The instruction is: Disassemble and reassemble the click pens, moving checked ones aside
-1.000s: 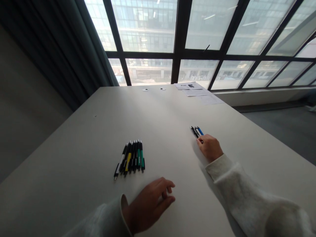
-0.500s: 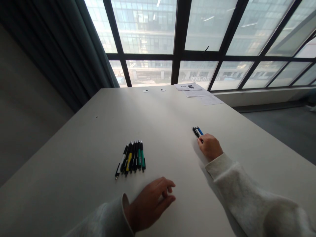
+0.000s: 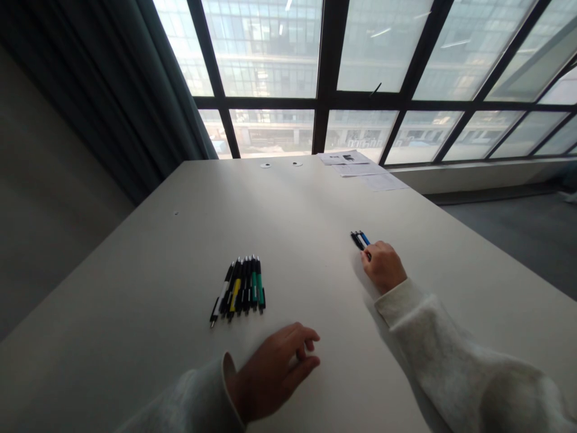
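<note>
Head view. The window (image 3: 270,54) is cut off by the upper and right edges, the scene beyond being washed out by glare. The white table (image 3: 297,222) is cropped below; the dark curtain (image 3: 148,90) is cut off at upper left, its folds lost in shadow. Both pale sleeves (image 3: 433,337) are cropped near the lower edge. The left hand (image 3: 277,373) is held loosely open, thumb and index finger apart, the other fingers partly hidden. The right hand (image 3: 383,266) is curled over the near ends of a pen cluster (image 3: 359,240), right of centre; whether the pens are gripped or only touched cannot be told, the fingertips being covered. Paper sheets (image 3: 349,163) are laid at the far right corner, their print too small to be read. A pen row (image 3: 246,285), white, yellow, green and black, is set left of centre, near the left hand; any lettering is indistinct.
</note>
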`<state>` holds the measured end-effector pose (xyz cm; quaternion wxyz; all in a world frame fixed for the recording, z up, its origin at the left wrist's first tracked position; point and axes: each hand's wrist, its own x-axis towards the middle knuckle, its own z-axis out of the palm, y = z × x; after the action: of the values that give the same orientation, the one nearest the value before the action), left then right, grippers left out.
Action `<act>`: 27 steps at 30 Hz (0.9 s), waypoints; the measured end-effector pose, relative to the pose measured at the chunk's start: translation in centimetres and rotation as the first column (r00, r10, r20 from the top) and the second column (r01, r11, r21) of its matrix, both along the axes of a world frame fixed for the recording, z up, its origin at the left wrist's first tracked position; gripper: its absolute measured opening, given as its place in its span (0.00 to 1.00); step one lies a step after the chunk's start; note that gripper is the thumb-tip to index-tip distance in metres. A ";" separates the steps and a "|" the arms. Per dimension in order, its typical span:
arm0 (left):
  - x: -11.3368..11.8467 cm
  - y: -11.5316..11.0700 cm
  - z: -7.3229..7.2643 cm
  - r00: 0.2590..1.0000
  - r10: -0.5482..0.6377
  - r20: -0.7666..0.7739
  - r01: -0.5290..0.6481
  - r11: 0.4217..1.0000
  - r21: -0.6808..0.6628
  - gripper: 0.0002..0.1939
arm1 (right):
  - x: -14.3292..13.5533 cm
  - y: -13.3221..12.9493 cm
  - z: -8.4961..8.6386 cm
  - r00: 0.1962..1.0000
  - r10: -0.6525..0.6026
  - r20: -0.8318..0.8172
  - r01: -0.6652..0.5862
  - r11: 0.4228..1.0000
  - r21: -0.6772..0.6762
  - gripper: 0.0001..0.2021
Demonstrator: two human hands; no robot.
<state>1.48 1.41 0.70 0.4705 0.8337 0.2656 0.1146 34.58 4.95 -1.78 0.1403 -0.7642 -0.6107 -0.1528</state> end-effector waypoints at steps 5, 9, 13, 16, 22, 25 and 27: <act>0.0 0.0 0.0 1.000 0.002 0.002 -0.002 1.000 0.008 0.11 | -0.1 0.0 -0.1 1.000 -0.003 -0.003 0.003 1.000 0.021 0.08; 0.0 0.0 0.0 1.000 0.008 0.008 -0.008 1.000 0.013 0.10 | -0.1 0.0 -0.1 1.000 0.005 -0.008 -0.005 0.999 0.042 0.08; -0.1 0.0 0.3 1.000 0.014 0.013 -0.014 1.000 0.016 0.11 | -0.2 0.0 0.1 1.000 0.023 -0.013 -0.022 0.997 0.072 0.07; -0.3 0.1 0.3 1.000 0.015 0.027 -0.017 0.999 0.042 0.10 | -1.6 -0.1 0.3 0.993 0.113 -0.029 -0.109 0.989 0.102 0.08; -1.0 0.0 -1.0 0.986 -0.163 0.021 0.144 0.915 0.376 0.13 | -10.0 -1.3 0.6 0.759 0.575 -0.305 -0.562 0.815 0.139 0.07; -1.1 -0.2 -1.6 0.954 -0.300 -0.017 0.270 0.830 0.487 0.18 | -15.0 -1.5 0.7 0.619 0.666 -0.417 -0.692 0.713 0.111 0.10; -1.2 -0.3 -1.7 0.939 -0.343 -0.034 0.312 0.805 0.504 0.17 | -17.7 -1.0 0.8 0.588 0.675 -0.447 -0.720 0.688 0.091 0.20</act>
<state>0.31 1.14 -1.04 0.2574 0.9565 0.0648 0.1213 16.86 3.93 -1.01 0.2867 -0.4824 -0.8183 0.1245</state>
